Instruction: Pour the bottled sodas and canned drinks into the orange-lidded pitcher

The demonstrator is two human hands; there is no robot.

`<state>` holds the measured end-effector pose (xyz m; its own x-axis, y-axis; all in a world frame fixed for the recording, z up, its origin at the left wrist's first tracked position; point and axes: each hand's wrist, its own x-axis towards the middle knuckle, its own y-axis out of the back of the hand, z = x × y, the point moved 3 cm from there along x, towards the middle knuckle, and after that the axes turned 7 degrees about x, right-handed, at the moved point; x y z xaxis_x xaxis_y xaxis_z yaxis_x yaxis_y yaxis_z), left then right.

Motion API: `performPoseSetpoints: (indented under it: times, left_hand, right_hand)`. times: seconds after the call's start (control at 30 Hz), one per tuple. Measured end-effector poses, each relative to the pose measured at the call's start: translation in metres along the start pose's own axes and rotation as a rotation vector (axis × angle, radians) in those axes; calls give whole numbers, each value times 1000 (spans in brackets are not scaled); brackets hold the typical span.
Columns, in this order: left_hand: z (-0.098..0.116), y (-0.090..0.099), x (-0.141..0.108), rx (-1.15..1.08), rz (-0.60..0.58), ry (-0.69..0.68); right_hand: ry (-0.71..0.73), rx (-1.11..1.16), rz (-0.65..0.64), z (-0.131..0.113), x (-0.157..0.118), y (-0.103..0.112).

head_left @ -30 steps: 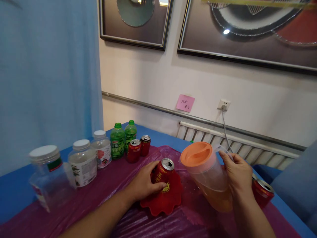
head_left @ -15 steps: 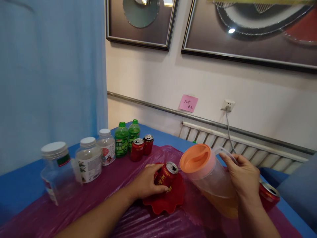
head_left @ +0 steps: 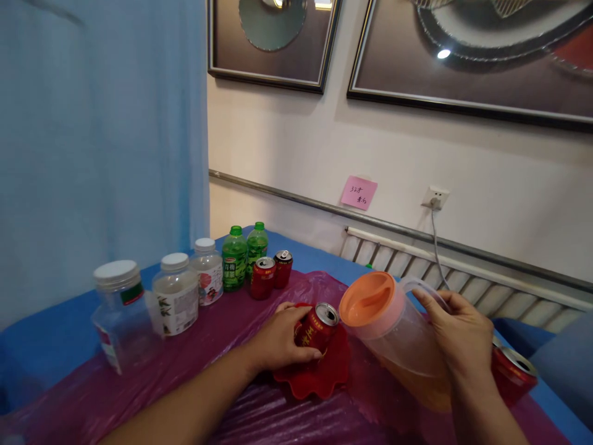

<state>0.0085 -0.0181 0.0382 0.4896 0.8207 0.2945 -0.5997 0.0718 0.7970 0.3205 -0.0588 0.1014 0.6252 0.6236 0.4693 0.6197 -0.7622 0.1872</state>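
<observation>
Currently, left hand [head_left: 290,339]: I have it curled round a red can [head_left: 315,334], thumb across the front, top leaning right.
Right hand [head_left: 463,337]: I see it closed on the handle of a clear pitcher [head_left: 405,346], which tips left toward that can.
Pitcher contents: amber liquid [head_left: 426,383] sits low in the body, under an orange lid [head_left: 369,298].
Lid and can: the lid's rim is just beside the held can's open top; I can't tell whether they touch.
Beneath the can: a red scalloped mat [head_left: 312,383]; from my view I can't tell whether the can rests on it.
Beside the right wrist: an open red can [head_left: 514,377], partly hidden.
Beyond the left hand: two more red cans [head_left: 262,283], then two green bottles [head_left: 235,261], then three clear jars [head_left: 176,303] with white lids.
Under everything: a wrinkled purple sheet [head_left: 199,395] over a blue-covered desk [head_left: 41,321].
Background: blue curtain [head_left: 102,136] on the left; radiator [head_left: 396,259], pink note [head_left: 359,193] and framed pictures [head_left: 463,102] along the wall.
</observation>
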Motion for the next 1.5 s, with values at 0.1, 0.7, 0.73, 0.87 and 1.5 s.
performPoseSetpoints:
  times: [0.1,0.7,0.73,0.87,1.5]
  left_hand:
    - [1,0,0,-20,-30,-15]
    - [-5,-6,-1,-30,-112,-27]
    - [-5,-6,-1,-22,-113,-22]
    - [-6,-7,-1,-9,-110,-11]
    - [-5,-8,-2,-68,-123,-25]
  right_hand:
    - [0,-17,-1,-3,-2,0]
    - [-42,-65,-21,-15,-10,2]
    - [-40,-63,-24,-15,-11,2]
    - [-39,-77,-37,-14,-11,1]
    - [-49,-107,-21,-5,-9,3]
